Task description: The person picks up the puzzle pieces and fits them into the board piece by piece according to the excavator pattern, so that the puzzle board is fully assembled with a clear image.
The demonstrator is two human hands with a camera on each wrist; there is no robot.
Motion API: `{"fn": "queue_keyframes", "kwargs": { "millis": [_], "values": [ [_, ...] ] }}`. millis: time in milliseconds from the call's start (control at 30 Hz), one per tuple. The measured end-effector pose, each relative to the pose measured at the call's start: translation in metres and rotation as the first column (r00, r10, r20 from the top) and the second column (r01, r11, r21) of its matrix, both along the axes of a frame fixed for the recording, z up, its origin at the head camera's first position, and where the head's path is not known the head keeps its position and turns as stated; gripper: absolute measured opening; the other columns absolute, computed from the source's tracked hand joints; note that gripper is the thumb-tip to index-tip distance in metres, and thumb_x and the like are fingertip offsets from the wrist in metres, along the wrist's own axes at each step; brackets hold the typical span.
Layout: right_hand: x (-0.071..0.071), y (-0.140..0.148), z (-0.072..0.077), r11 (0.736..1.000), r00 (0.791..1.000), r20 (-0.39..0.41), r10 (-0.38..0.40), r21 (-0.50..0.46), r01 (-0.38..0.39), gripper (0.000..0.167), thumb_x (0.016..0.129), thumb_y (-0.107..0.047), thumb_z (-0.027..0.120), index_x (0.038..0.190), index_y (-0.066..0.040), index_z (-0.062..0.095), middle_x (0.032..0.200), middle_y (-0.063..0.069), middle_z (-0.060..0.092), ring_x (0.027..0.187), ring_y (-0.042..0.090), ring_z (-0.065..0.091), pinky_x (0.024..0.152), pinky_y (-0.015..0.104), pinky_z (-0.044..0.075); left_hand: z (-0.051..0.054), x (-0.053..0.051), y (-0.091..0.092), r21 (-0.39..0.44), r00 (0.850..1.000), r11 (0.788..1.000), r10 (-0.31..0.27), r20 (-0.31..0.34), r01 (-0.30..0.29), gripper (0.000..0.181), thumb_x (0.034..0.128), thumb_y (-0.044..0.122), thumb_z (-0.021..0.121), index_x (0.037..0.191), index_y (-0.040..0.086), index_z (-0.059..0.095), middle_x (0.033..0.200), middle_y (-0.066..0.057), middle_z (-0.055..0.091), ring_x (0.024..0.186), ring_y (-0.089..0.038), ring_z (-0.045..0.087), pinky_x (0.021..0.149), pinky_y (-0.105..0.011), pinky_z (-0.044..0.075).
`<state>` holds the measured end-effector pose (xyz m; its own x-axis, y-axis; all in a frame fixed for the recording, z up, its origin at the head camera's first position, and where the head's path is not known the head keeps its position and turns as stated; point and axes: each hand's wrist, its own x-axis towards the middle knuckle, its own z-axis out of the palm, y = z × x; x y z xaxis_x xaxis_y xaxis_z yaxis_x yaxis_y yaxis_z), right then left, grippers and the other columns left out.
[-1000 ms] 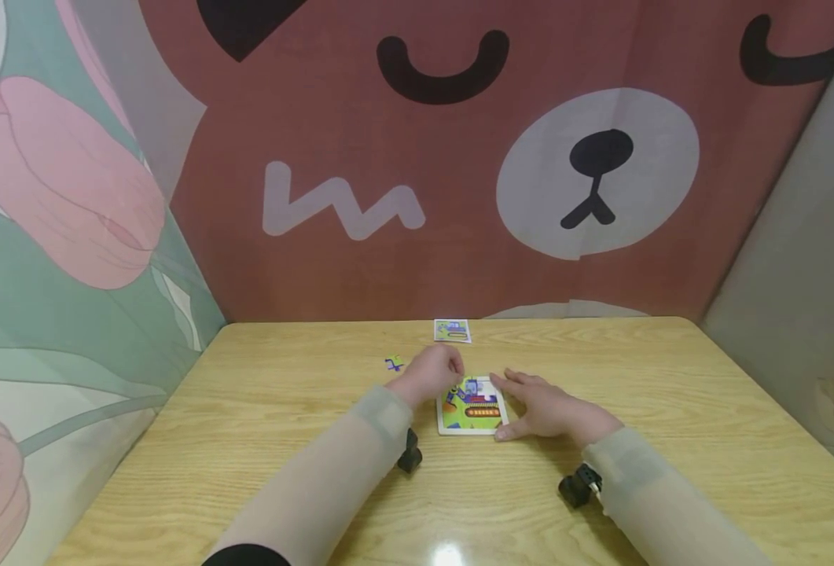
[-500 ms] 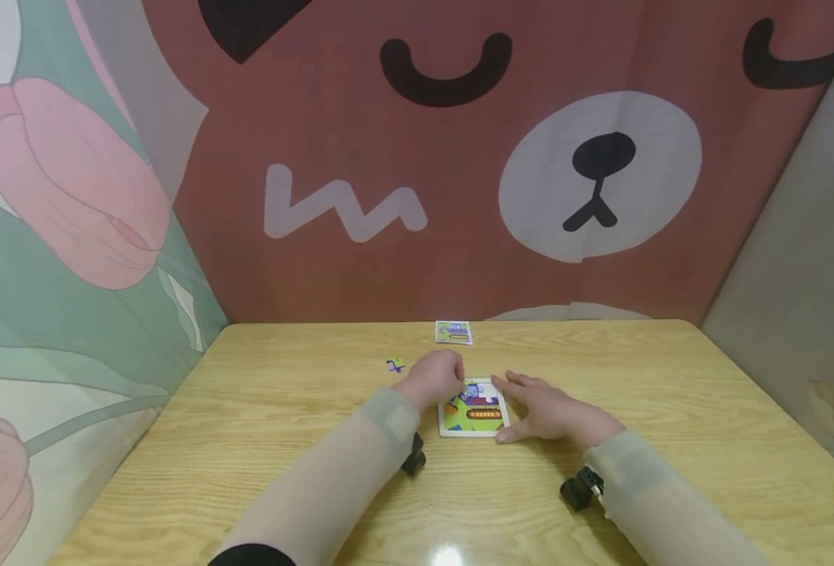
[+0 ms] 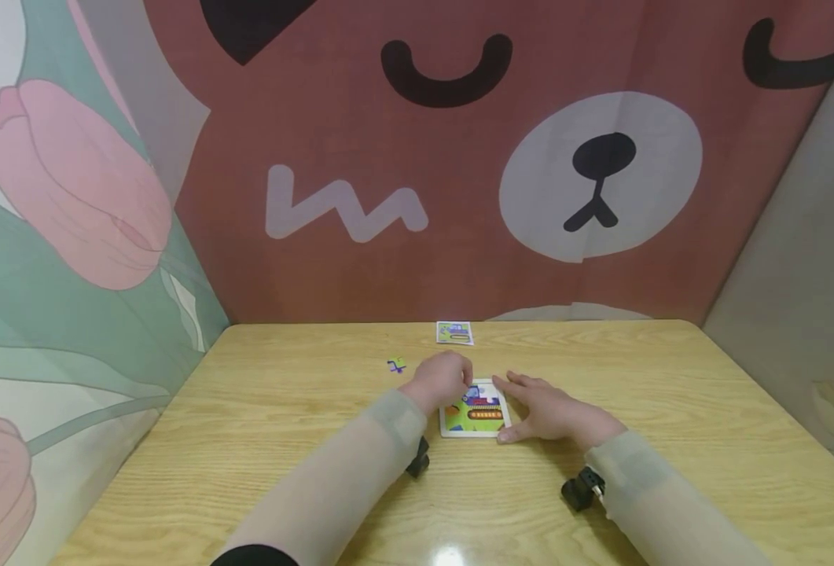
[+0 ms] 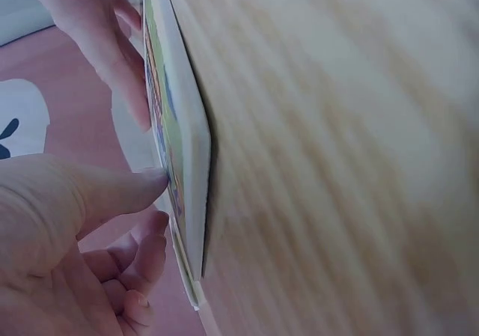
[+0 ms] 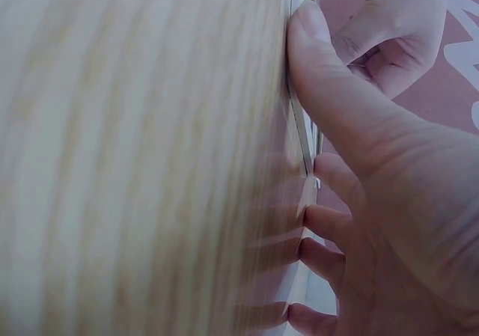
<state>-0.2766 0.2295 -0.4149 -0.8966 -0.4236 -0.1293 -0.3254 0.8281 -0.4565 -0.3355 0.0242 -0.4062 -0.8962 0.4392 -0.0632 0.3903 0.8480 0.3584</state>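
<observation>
A jigsaw puzzle (image 3: 475, 423) in a white-edged tray lies on the table, printed with a green scene and an orange-tracked digger. My left hand (image 3: 443, 379) is over its upper left part. In the left wrist view the thumb (image 4: 146, 190) presses on the puzzle face, while the other fingers are curled with a gap to the thumb and no piece seen between. Against the tray's right side rests my right hand (image 3: 547, 409), its thumb at the lower corner and fingers extended at the upper one. A loose puzzle piece (image 3: 396, 365), green and purple, lies to the left.
A small picture card (image 3: 454, 332) with a similar digger lies near the back edge of the wooden table (image 3: 303, 424). Behind stands a brown panel (image 3: 332, 275) with a bear face, and a flower-patterned panel (image 3: 91, 236) is at the left.
My left hand has shifted slightly right across the top of the puzzle and now covers more of its upper left. The right hand has stayed at the tray's right side.
</observation>
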Motion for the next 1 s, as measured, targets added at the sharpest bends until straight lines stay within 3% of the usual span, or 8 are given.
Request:
{"fn": "queue_keyframes", "kwargs": {
  "millis": [133, 333, 633, 767, 867, 1000],
  "values": [
    [0.001, 0.0, 0.0, 1.0, 1.0, 0.003, -0.002, -0.001, 0.002, 0.103, 0.074, -0.056, 0.079, 0.154, -0.011, 0.032, 0.157, 0.023, 0.025, 0.14, 0.048, 0.022, 0.106, 0.066, 0.022, 0.002, 0.003, -0.001, -0.005, 0.999, 1.0, -0.02, -0.04, 0.02, 0.012, 0.0929, 0.016, 0.068, 0.081, 0.018, 0.068, 0.084, 0.006, 0.058, 0.079, -0.012, 0.053, 0.074, -0.029, 0.044],
    [0.001, -0.001, 0.0, 1.0, 1.0, 0.006, -0.007, -0.001, 0.007, 0.103, 0.074, -0.056, 0.079, 0.155, -0.011, 0.032, 0.157, 0.023, 0.024, 0.141, 0.047, 0.022, 0.106, 0.066, 0.022, 0.002, 0.006, 0.001, 0.0, 1.0, 1.0, 0.003, -0.012, -0.003, 0.025, 0.0909, 0.032, 0.073, 0.074, 0.017, 0.063, 0.075, 0.005, 0.057, 0.069, -0.011, 0.053, 0.068, -0.028, 0.042],
    [-0.001, 0.0, -0.001, 1.0, 1.0, -0.01, 0.019, 0.007, -0.019, 0.103, 0.075, -0.056, 0.078, 0.154, -0.01, 0.032, 0.156, 0.025, 0.025, 0.141, 0.048, 0.022, 0.107, 0.065, 0.023, 0.003, 0.007, 0.003, -0.005, 1.0, 1.0, 0.026, -0.014, -0.026, 0.025, 0.0899, 0.03, 0.074, 0.073, 0.016, 0.061, 0.073, 0.005, 0.057, 0.068, -0.011, 0.052, 0.067, -0.028, 0.041],
    [-0.001, 0.001, -0.002, 0.999, 0.999, -0.016, 0.03, 0.015, -0.03, 0.103, 0.075, -0.057, 0.078, 0.154, -0.01, 0.032, 0.156, 0.025, 0.025, 0.141, 0.048, 0.022, 0.107, 0.064, 0.023, 0.005, 0.005, -0.006, 0.083, 1.0, 0.997, -0.008, 0.024, 0.006, 0.018, 0.0928, 0.026, 0.071, 0.079, 0.015, 0.067, 0.076, 0.005, 0.059, 0.069, -0.01, 0.054, 0.067, -0.027, 0.043],
    [-0.001, 0.001, -0.001, 0.999, 0.999, -0.028, 0.036, 0.018, -0.036, 0.104, 0.075, -0.057, 0.078, 0.154, -0.008, 0.032, 0.155, 0.027, 0.026, 0.139, 0.05, 0.023, 0.106, 0.065, 0.024, 0.009, -0.002, -0.019, 0.171, 0.999, 0.985, -0.017, 0.038, 0.011, 0.011, 0.0951, 0.021, 0.067, 0.087, 0.014, 0.07, 0.082, 0.005, 0.06, 0.072, -0.012, 0.055, 0.068, -0.028, 0.045],
    [0.0, -0.001, -0.001, 1.0, 1.0, -0.022, 0.023, 0.012, -0.022, 0.104, 0.074, -0.056, 0.079, 0.154, -0.009, 0.032, 0.155, 0.026, 0.026, 0.14, 0.05, 0.023, 0.107, 0.064, 0.022, 0.015, -0.016, -0.047, 0.233, 0.999, 0.972, 0.038, 0.001, -0.037, 0.007, 0.0935, 0.008, 0.062, 0.09, 0.012, 0.068, 0.087, 0.002, 0.06, 0.073, -0.015, 0.054, 0.065, -0.03, 0.045]
  ]
}}
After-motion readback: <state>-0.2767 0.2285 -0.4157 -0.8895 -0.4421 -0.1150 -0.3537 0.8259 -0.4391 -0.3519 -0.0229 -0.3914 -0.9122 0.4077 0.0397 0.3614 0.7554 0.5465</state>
